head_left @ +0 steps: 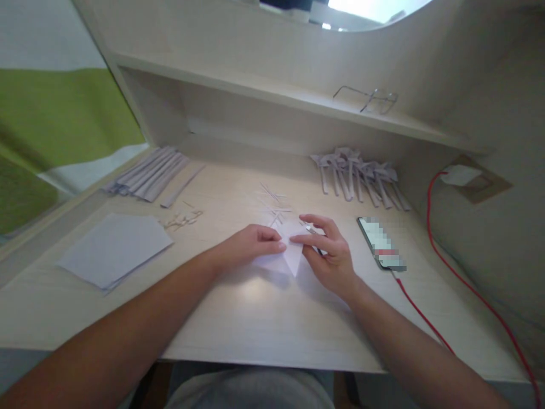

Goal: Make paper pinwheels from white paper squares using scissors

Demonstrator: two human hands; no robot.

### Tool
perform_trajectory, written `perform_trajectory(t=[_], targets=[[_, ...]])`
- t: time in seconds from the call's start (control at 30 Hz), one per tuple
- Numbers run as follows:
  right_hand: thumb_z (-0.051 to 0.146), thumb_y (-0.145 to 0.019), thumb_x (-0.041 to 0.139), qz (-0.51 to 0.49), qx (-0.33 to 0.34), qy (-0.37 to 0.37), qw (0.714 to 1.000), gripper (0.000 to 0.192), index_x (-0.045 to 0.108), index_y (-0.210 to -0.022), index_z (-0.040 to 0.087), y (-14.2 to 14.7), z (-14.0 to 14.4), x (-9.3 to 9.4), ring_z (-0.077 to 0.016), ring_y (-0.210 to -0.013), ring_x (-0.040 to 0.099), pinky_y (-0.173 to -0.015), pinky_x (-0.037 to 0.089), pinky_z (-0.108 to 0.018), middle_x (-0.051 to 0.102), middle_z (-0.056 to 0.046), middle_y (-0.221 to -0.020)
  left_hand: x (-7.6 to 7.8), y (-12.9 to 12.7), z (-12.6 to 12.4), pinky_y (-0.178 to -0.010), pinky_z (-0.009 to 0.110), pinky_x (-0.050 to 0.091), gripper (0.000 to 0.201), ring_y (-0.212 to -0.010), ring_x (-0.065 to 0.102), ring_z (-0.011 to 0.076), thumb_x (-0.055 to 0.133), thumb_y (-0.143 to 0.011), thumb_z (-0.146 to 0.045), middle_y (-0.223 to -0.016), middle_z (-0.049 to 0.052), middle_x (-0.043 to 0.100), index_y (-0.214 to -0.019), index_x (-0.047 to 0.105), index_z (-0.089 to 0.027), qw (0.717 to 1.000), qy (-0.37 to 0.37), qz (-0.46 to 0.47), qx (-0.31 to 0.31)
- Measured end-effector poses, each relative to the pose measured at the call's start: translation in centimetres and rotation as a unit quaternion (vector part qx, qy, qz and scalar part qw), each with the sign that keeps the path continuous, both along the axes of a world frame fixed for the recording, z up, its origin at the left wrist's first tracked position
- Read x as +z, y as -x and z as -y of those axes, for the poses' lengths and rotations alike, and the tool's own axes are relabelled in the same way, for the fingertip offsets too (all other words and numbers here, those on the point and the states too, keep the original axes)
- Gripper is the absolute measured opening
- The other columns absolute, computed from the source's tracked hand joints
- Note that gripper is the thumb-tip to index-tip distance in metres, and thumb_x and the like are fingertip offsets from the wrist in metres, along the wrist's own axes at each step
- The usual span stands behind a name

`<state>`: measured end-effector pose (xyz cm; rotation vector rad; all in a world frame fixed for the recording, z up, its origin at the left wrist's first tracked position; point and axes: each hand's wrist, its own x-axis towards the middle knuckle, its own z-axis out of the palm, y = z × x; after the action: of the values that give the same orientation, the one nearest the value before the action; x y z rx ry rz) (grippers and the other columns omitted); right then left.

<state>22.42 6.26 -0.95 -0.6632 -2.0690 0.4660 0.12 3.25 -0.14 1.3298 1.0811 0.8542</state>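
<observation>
Counter (pixel 255 318): pale wood, under a shelf.
Folded paper (pixel 283 255): white, centre.
Left hand (pixel 249 244): fingers pressed together on paper.
Right hand (pixel 330 253): fingers pinching paper's edge.
Phone (pixel 381 244): right of paper.

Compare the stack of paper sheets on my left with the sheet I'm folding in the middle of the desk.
The stack of sheets lies flat and unfolded, well apart from both hands; the folded sheet is creased to a downward point and pinched by the left hand and right hand. The stack is several sheets and looks larger; the folded one is single. Both are pale paper on the desk.
</observation>
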Motion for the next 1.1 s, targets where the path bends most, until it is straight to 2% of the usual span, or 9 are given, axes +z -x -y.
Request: perform_trajectory(t=[0.03, 0.1, 0.2, 0.23, 0.3, 0.4, 0.8, 0.97, 1.1], targets=[[0.008, -0.091, 0.06, 0.002, 0.008, 0.007, 1.0, 0.031, 0.08, -0.102, 0.029, 0.0, 0.1, 0.0, -0.0251, -0.121, 0.061, -0.101, 0.05, -0.044, 0.064, -0.009, -0.128, -0.6, 0.3, 0.5, -0.053, 0.023, 0.032, 0.032, -0.055, 0.049, 0.0104, 0.074, -0.079, -0.044, -0.062, -0.002, 0.058, -0.072, 0.07, -0.013, 0.999, 0.01, 0.012, -0.033], [0.011, -0.094, 0.059, -0.003, 0.013, 0.044, 0.999, 0.032, 0.075, -0.115, 0.029, 0.2, 0.1, -0.1, -0.0223, -0.114, 0.064, -0.098, 0.051, -0.041, 0.066, -0.008, -0.125, -1.5, 0.8, 1.0, -0.055, 0.023, 0.032, 0.031, -0.058, 0.048, 0.0098, 0.072, -0.082, -0.044, -0.066, -0.002, 0.059, -0.078, 0.07, -0.014, 0.998, 0.029, 0.049, -0.038], [0.022, -0.097, 0.062, -0.042, 0.002, 0.178, 0.983, 0.038, 0.062, -0.134, 0.027, 0.4, 0.1, -0.3, -0.017, -0.089, 0.067, -0.083, 0.054, -0.034, 0.071, -0.005, -0.108, -2.4, 0.7, 1.2, -0.057, 0.023, 0.034, 0.03, -0.061, 0.051, 0.0108, 0.074, -0.083, -0.044, -0.071, -0.001, 0.062, -0.083, 0.069, -0.014, 0.993, 0.058, 0.095, -0.027], [0.027, -0.096, 0.064, -0.047, 0.004, 0.228, 0.972, 0.033, 0.063, -0.129, 0.025, 0.5, 0.1, -0.3, -0.0156, -0.079, 0.066, -0.074, 0.053, -0.031, 0.071, -0.003, -0.098, -2.5, 0.5, 1.3, -0.058, 0.023, 0.035, 0.029, -0.062, 0.052, 0.0113, 0.073, -0.083, -0.043, -0.072, -0.001, 0.063, -0.083, 0.069, -0.014, 0.993, 0.059, 0.098, -0.024], [0.036, -0.094, 0.068, -0.015, 0.019, 0.302, 0.953, 0.018, 0.07, -0.102, 0.02, 0.5, 0.3, -0.2, -0.0134, -0.064, 0.058, -0.06, 0.046, -0.026, 0.065, 0.001, -0.075, -2.5, 0.0, 1.5, -0.061, 0.024, 0.037, 0.028, -0.065, 0.053, 0.0125, 0.071, -0.085, -0.043, -0.074, 0.0, 0.064, -0.082, 0.07, -0.014, 0.995, 0.043, 0.088, -0.006], [0.041, -0.091, 0.07, 0.084, 0.047, 0.35, 0.932, 0.035, 0.062, -0.066, 0.018, 0.5, 0.8, 0.0, -0.0109, -0.055, 0.047, -0.05, 0.033, -0.025, 0.054, 0.003, -0.059, -2.1, -0.5, 1.8, -0.062, 0.025, 0.038, 0.027, -0.066, 0.052, 0.013, 0.069, -0.087, -0.041, -0.072, 0.0, 0.061, -0.078, 0.069, -0.016, 0.996, 0.012, 0.071, 0.046], [0.036, -0.098, 0.063, 0.055, 0.042, 0.311, 0.948, 0.027, 0.071, -0.079, 0.018, 0.2, 1.0, 0.2, -0.0133, -0.068, 0.061, -0.066, 0.045, -0.026, 0.068, 0.0, -0.072, -1.5, -0.7, 1.9, -0.06, 0.024, 0.039, 0.023, -0.063, 0.051, 0.0119, 0.074, -0.082, -0.039, -0.07, -0.002, 0.062, -0.076, 0.071, -0.018, 0.987, -0.001, 0.092, 0.129], [0.037, -0.099, 0.062, 0.014, 0.051, 0.327, 0.943, 0.028, 0.072, -0.081, 0.018, 0.0, 1.1, 0.1, -0.0144, -0.068, 0.063, -0.068, 0.049, -0.028, 0.071, -0.002, -0.075, -1.4, -0.5, 1.9, -0.064, 0.025, 0.043, 0.017, -0.066, 0.057, 0.0132, 0.075, -0.082, -0.035, -0.073, -0.001, 0.068, -0.079, 0.075, -0.019, 0.986, -0.023, 0.111, 0.125], [0.034, -0.093, 0.069, -0.044, 0.046, 0.329, 0.942, 0.019, 0.074, -0.086, 0.018, 0.2, 1.2, 0.2, -0.0148, -0.066, 0.065, -0.065, 0.052, -0.029, 0.074, -0.004, -0.08, -1.4, -0.5, 2.0, -0.073, 0.029, 0.048, 0.016, -0.076, 0.063, 0.0178, 0.079, -0.078, -0.033, -0.083, 0.003, 0.074, -0.086, 0.079, -0.02, 0.984, -0.056, 0.11, 0.128]])
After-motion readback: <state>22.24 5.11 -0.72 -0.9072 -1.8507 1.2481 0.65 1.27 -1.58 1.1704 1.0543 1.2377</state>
